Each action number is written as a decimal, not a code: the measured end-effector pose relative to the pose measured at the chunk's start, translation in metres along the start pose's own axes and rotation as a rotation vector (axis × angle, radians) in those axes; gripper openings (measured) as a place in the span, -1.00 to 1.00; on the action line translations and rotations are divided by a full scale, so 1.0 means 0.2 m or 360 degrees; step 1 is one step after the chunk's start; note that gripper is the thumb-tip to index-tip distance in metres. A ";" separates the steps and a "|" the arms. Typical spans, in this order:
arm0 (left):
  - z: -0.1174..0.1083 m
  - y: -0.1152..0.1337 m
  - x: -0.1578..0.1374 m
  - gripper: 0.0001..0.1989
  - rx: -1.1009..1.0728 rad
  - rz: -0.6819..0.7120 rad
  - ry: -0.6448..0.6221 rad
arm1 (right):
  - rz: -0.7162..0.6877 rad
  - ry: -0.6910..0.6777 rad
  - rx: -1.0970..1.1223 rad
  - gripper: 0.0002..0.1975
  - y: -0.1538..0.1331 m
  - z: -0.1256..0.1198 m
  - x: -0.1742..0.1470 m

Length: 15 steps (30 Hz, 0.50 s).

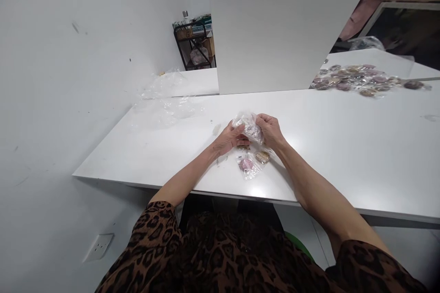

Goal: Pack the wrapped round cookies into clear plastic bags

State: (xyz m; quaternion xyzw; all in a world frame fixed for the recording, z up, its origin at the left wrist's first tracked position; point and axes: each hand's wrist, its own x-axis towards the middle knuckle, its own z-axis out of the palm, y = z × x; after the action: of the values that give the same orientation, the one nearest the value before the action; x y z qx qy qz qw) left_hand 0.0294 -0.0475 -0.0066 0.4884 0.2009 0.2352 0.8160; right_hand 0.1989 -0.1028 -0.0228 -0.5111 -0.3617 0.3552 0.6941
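Between my two hands is a crumpled clear plastic bag (248,124), held just above the white table. My left hand (231,138) grips its left side, thumb on top. The fingers of my right hand (270,129) pinch the bag's right edge. Close below lie small clear packets: one with a pink item (246,165), one with a golden-brown item (263,157). Another brownish packet (243,145) is partly covered by my left fingers. What the bag contains, if anything, is hard to make out.
Loose clear plastic bags (177,106) lie at the table's left back. A pile of small wrapped items (364,78) sits at the right back. A tall white panel (278,27) stands behind the table. Beyond it are a black shelf cart (192,39) and another person's pink sleeve (373,2).
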 end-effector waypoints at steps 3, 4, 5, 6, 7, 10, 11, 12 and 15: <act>-0.01 -0.03 0.02 -0.46 -0.0131 -0.0017 0.0044 | -0.0316 0.0095 -0.0272 -0.44 -0.04 0.02 -0.04; -0.02 -0.04 0.02 -0.53 -0.0162 -0.0024 0.0086 | -0.0443 0.0149 -0.0334 -0.47 -0.05 0.02 -0.05; -0.03 -0.05 0.03 -0.59 -0.0183 -0.0036 0.0134 | -0.0540 0.0212 -0.0342 -0.50 -0.07 0.02 -0.05; -0.05 -0.05 0.04 -0.63 -0.0192 -0.0055 0.0180 | -0.0587 0.0278 -0.0287 -0.52 -0.08 0.01 -0.04; -0.06 -0.05 0.05 -0.66 -0.0195 -0.0078 0.0220 | -0.0573 0.0344 -0.0179 -0.53 -0.09 0.00 -0.03; -0.09 -0.02 0.05 -0.75 -0.0235 -0.0125 0.0304 | -0.0278 0.0509 0.0295 -0.54 -0.11 -0.07 0.03; -0.09 -0.01 0.05 -0.78 -0.0273 -0.0134 0.0308 | -0.0151 0.0563 0.0445 -0.56 -0.11 -0.11 0.06; -0.10 0.00 0.04 -0.82 -0.0330 -0.0129 0.0303 | -0.0031 0.0620 0.0571 -0.58 -0.11 -0.14 0.08; -0.09 0.03 0.03 -0.88 -0.0524 -0.0069 0.0260 | 0.0193 0.0716 0.0806 -0.62 -0.10 -0.21 0.12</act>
State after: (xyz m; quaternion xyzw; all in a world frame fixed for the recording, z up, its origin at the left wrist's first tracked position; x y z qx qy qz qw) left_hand 0.0220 -0.0288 -0.0099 0.3231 0.2356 0.2862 0.8708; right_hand 0.2500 -0.1068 -0.0086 -0.4087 -0.0690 0.3528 0.8389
